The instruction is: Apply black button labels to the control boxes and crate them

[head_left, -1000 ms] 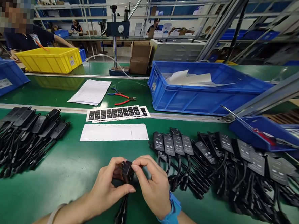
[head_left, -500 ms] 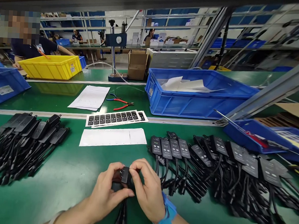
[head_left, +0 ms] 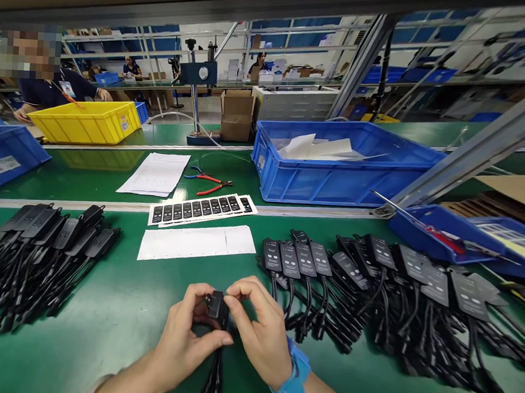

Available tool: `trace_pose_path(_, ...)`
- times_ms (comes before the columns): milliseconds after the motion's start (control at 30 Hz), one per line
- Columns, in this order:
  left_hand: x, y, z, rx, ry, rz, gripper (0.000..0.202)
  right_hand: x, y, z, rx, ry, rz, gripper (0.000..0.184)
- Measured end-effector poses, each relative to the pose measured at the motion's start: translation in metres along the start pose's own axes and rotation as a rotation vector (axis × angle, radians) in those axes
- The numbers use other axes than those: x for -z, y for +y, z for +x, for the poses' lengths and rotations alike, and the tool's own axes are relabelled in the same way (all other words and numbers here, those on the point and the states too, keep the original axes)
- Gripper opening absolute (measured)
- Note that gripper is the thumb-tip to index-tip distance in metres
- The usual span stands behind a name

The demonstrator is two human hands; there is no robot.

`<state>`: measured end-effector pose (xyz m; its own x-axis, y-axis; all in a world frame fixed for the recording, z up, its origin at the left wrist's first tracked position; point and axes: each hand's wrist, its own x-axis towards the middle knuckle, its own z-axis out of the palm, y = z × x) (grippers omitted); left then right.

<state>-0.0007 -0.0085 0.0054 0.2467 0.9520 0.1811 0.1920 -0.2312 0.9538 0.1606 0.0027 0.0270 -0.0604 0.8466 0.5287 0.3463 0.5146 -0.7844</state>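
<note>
Between my hands, over the green bench, is a small black controller box [head_left: 216, 305] with black cables hanging down from it. My left hand [head_left: 194, 326] is closed round the box from the left, thumb below. The fingertips of my right hand [head_left: 255, 323] pinch at the box's upper right edge. Beyond them lie a blank white backing sheet [head_left: 197, 243] and a strip of black labels [head_left: 197, 210]. To the right rest several labelled black controllers [head_left: 289, 260] with cables; to the left is a pile of controllers [head_left: 67, 232] whose visible faces show no printed label.
Behind the labels lie papers [head_left: 155, 174] and red-handled cutters [head_left: 214, 184]. A blue bin [head_left: 325, 185] holds white sheets. A small blue tray [head_left: 438, 231] with tools stands at right, under a slanted metal post [head_left: 483, 150]. Across the bench, a person [head_left: 50, 91] stands by a yellow bin [head_left: 84, 123].
The box in my hands has tilted slightly, showing more of its end face. Both hands keep nearly the same place. The far person's hand now shows above the yellow bin. The view has shifted a little.
</note>
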Motion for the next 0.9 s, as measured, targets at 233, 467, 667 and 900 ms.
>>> trace_pose_path(233, -0.0014, 0.0011, -0.0005, -0.087, 0.016, 0.056, 0.047, -0.002, -0.0026, -0.0028, 0.009, 0.014, 0.007, 0.015)
trace_pose_path(467, -0.0016, 0.0014, 0.0006, -0.181, 0.044, 0.146, 0.044, -0.0054, -0.0024, -0.005, 0.016, 0.012, -0.037, 0.016)
trace_pose_path(667, -0.0016, 0.0004, 0.0007, -0.183, 0.057, 0.173, 0.044, -0.006, -0.0036, -0.0049, 0.031, -0.01, -0.095, 0.017)
trace_pose_path(900, -0.0014, 0.0047, 0.0002, -0.064, 0.009, 0.081, 0.043, -0.0054, -0.0036, -0.006, 0.03, -0.021, -0.11, 0.018)
